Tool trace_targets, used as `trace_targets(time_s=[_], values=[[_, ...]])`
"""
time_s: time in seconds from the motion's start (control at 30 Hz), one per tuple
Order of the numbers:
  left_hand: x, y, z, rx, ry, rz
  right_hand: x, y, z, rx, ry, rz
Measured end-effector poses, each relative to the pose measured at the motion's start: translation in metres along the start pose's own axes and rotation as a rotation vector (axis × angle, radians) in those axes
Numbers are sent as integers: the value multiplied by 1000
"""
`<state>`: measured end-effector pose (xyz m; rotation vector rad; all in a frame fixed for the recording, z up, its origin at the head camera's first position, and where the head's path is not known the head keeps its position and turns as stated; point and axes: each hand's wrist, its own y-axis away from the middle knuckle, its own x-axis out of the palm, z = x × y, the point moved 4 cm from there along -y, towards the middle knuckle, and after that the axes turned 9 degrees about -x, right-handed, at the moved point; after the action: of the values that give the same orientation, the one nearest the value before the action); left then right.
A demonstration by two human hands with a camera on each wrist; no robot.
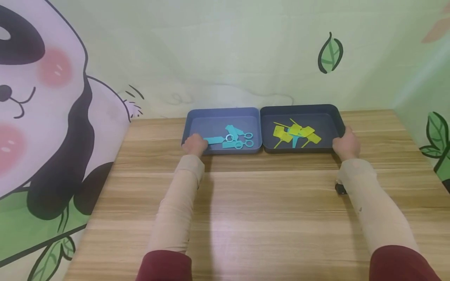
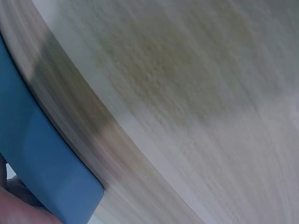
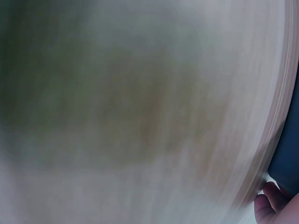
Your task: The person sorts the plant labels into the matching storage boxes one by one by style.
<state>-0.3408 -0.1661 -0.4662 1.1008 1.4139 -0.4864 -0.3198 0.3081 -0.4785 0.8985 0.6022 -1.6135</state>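
Two shallow trays stand side by side at the back of the table: a blue tray (image 1: 207, 125) on the left and a dark navy tray (image 1: 325, 121) on the right. My left hand (image 1: 195, 145) grips the blue tray's front left corner; its fingers (image 2: 23, 210) show at the tray wall in the left wrist view. At the navy tray's front right corner, my right hand (image 1: 347, 144) holds the rim. Several turquoise tags (image 1: 215, 140) with ring ends lie in the blue tray. Yellow-green tags (image 1: 281, 134) with thin stems are heaped in the navy one, over a turquoise piece (image 1: 294, 141).
The wood-grain table (image 1: 267, 218) stretches in front of both trays. Close behind them rises a pale green wall cloth (image 1: 225, 58) with a printed panda (image 1: 59, 156) and leaves. A small black object (image 1: 340, 189) shows under the right wrist.
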Motion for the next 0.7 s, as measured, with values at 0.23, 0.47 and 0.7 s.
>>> trace_targets(time_s=[0.23, 0.47, 0.7], values=[[-1, 1, 1, 18, 3, -44, 2, -2, 1, -6, -7, 3], [-13, 11, -9, 233, 75, -229, 2, 0, 4, 8, -13, 9], [-20, 16, -3, 357, 103, -252, 1, 2, 4, 1, -8, 24]])
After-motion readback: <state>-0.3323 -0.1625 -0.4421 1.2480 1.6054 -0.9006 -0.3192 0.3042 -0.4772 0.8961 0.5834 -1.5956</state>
